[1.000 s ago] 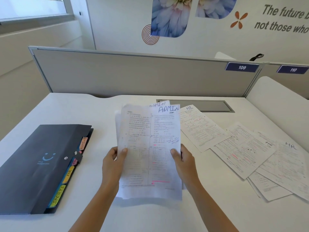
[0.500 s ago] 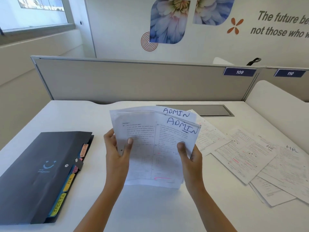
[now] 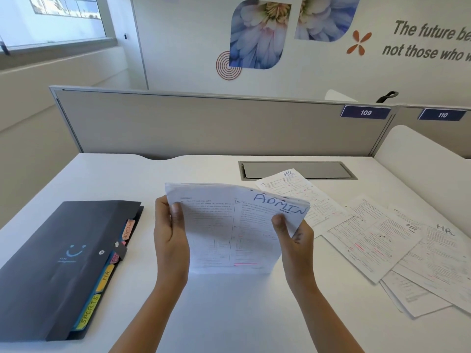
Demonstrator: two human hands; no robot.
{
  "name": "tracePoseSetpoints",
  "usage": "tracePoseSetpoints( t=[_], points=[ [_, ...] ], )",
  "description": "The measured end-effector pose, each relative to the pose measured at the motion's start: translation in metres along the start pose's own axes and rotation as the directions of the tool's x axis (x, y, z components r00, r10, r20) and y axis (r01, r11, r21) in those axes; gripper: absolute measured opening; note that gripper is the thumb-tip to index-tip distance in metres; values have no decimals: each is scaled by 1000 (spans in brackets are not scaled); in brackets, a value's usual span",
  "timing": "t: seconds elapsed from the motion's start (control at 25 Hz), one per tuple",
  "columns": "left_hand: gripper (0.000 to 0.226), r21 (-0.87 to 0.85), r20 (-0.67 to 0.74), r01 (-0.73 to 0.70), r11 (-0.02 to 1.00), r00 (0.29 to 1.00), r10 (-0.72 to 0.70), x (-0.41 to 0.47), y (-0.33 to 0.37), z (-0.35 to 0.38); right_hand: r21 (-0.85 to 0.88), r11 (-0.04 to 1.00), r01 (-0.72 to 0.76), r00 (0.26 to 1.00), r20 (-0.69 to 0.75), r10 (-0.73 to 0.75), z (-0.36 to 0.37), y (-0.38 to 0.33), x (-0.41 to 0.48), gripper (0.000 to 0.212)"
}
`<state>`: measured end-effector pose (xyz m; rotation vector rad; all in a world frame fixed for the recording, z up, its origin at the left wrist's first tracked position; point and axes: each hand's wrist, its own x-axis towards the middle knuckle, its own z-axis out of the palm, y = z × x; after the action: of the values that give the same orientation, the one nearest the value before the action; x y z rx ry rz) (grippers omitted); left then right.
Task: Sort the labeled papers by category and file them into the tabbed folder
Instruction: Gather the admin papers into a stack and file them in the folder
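Upright, ADMIN papers (image 3: pixel 237 230) gripped by both hands.

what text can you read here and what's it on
"ADMIN": held stack
"HR": far sheet
"HR": middle sheet
"HR": right sheet
"ADMIN": top tab
"HR": yellow tab
"SPORTS": bottom tab
"109": left plate
"110": right plate
"The future be", "not those who w": wall, cut off
Unreadable: sheets' print, folder logo text, half-hidden pink tab
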<state>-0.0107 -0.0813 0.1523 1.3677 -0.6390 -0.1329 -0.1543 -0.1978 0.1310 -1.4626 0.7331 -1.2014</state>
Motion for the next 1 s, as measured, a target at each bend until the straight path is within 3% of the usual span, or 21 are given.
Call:
tracePoseSetpoints(
  t=[0.12, 0.24, 0.32, 0.48, 0.68, 0.84, 1.0],
  points=[
    [21, 1, 0, -4, 1000, 1000, 4, -1, 1, 2, 7, 1000, 31, 1000, -3, -31, 3, -10, 3, 78],
    [13, 3, -37, -57, 998, 998, 58, 0, 8, 2, 38, 989, 145, 989, 27, -146, 1, -23, 3, 37],
    [11, 25, -42, -168, 985, 985, 169, 3, 17, 0, 51, 978, 201, 978, 44, -204, 1, -33, 4, 28],
    [32, 206, -1, -393, 896, 916, 402, 12, 25, -4, 112, 979, 172, 985, 10, -175, 0, -42, 8, 24],
    [22, 384, 61, -449, 807, 884, 464, 12, 15, -10, 104, 977, 185, 983, -1, -186, 0, -46, 7, 21],
    [22, 355, 55, -453, 818, 884, 465, 12, 14, -8, 77, 979, 187, 982, -10, -186, 2, -47, 9, 25],
    [30, 147, 7, -348, 926, 937, 350, 6, 13, -8, 72, 972, 222, 975, 6, -223, 0, -39, 7, 33]
  ],
)
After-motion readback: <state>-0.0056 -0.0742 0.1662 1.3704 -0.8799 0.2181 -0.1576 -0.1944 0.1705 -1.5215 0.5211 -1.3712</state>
